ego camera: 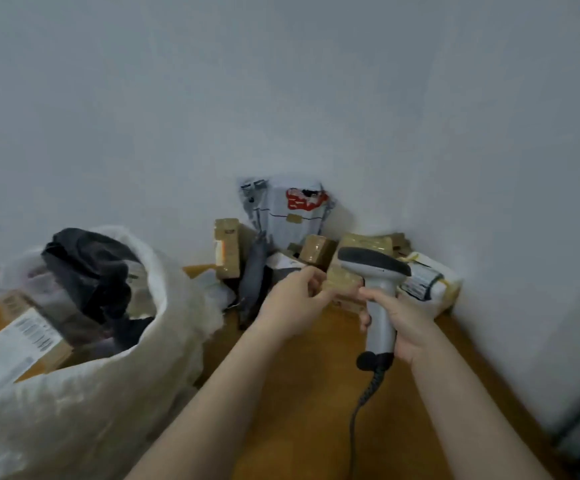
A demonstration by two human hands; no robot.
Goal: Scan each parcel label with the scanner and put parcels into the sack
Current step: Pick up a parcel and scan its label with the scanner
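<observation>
Parcels [316, 252] lay piled in the corner where the walls [281, 98] met, on the brown floor [316, 393]. The left hand [293, 303] gripped one small brown parcel [342, 282] at the front of the pile, with its fingers curled around the near edge. Just beside it, the right hand [408, 323] held the grey scanner [383, 285] by the handle, fingers wrapped around it, and the dark head of the scanner was above the small parcel. A black cable [361, 410] hung from the handle. At the left stood the white sack [84, 410], open — inside it were a labelled box [14, 341] and a dark bag [91, 268].
</observation>
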